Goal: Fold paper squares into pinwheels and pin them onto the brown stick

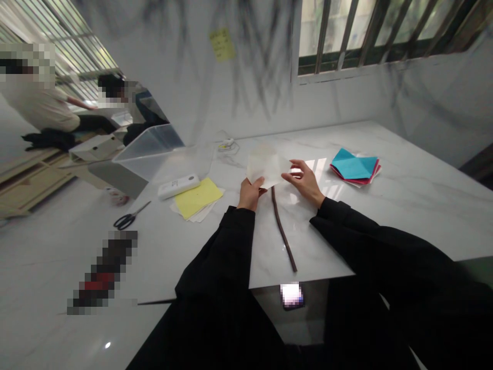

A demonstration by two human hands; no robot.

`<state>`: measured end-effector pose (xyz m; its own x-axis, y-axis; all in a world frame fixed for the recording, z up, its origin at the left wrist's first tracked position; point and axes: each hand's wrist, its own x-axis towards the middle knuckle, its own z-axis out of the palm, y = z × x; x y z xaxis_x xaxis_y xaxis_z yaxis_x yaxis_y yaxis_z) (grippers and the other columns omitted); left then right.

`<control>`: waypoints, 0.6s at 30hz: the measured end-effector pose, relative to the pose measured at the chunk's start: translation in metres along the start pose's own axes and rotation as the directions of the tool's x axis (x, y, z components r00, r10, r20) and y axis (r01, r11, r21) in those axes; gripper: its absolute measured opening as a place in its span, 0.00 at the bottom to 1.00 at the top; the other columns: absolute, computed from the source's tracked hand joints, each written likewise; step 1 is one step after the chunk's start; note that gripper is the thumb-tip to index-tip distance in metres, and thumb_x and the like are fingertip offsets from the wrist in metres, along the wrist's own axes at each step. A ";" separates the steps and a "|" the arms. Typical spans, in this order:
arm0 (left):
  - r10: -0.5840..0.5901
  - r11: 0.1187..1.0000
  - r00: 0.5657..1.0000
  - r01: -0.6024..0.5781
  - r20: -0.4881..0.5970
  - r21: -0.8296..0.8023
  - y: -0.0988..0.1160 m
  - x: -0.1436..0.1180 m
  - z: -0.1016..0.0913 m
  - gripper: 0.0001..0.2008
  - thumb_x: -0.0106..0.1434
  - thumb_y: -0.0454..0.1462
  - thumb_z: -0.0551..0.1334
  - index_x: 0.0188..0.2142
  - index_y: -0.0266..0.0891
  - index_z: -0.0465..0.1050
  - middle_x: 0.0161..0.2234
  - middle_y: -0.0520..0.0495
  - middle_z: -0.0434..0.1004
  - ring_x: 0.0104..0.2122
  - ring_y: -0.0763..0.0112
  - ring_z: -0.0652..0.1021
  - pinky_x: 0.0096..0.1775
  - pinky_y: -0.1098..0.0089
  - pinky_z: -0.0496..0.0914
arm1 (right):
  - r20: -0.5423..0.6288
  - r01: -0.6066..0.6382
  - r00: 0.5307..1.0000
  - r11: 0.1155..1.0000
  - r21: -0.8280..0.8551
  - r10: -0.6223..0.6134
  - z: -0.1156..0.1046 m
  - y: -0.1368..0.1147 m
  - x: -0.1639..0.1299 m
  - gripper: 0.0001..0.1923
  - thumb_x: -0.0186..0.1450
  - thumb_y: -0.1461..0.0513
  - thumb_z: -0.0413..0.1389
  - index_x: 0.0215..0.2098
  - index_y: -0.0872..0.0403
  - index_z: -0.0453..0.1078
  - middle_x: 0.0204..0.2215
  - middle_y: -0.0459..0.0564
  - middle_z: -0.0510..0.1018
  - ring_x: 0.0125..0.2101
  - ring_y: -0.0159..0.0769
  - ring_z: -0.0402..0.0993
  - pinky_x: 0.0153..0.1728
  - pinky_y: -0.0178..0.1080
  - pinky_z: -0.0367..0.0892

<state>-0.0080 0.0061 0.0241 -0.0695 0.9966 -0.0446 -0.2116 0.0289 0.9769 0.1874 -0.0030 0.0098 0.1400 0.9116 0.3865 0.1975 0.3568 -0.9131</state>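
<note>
hands both on a white paper sheet [267,167], held just above the marble table [404,195]. left hand [250,192] pinches its lower left corner, thumb on top. right hand [304,180] grips the right edge, fingers curled. dark stick [283,231] lies on the table just below the sheet. yellow paper [198,198] and white box [179,186] to the left, scissors [129,218] further left. teal and red paper stack [355,167] to the right.
</note>
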 end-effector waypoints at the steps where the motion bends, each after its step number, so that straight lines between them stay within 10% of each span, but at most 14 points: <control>1: -0.010 1.000 1.000 0.009 0.028 0.016 -0.001 -0.002 0.002 0.19 0.54 0.39 0.73 0.45 0.35 0.78 0.43 0.39 0.83 0.35 0.64 0.81 0.32 0.69 0.74 | 0.035 -0.046 0.998 0.999 0.025 0.045 -0.001 0.003 0.002 0.30 0.57 0.45 0.70 0.51 0.51 0.74 0.45 0.53 0.81 0.40 0.43 0.79 0.41 0.43 0.75; 9: -0.039 0.989 0.984 0.063 0.175 -0.133 0.013 -0.011 0.007 0.30 0.61 0.58 0.68 0.53 0.40 0.77 0.52 0.39 0.82 0.49 0.54 0.82 0.45 0.61 0.79 | 0.168 -0.208 0.968 0.971 0.117 0.187 -0.003 0.014 0.004 0.20 0.58 0.50 0.68 0.39 0.56 0.75 0.24 0.48 0.78 0.23 0.35 0.73 0.25 0.37 0.70; 18: -0.102 0.946 0.950 0.185 0.296 -0.266 0.012 -0.003 -0.010 0.41 0.62 0.71 0.52 0.54 0.44 0.78 0.55 0.39 0.80 0.51 0.51 0.80 0.46 0.57 0.77 | 0.132 -0.322 0.946 0.902 0.287 0.296 -0.006 0.019 0.009 0.19 0.54 0.52 0.70 0.35 0.57 0.77 0.28 0.49 0.79 0.26 0.31 0.71 0.27 0.35 0.68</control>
<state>-0.0199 0.0022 0.0344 0.2437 0.9665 -0.0805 -0.4728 0.1908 0.8603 0.1981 0.0106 -0.0029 0.0628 0.9950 0.0782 -0.1454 0.0867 -0.9856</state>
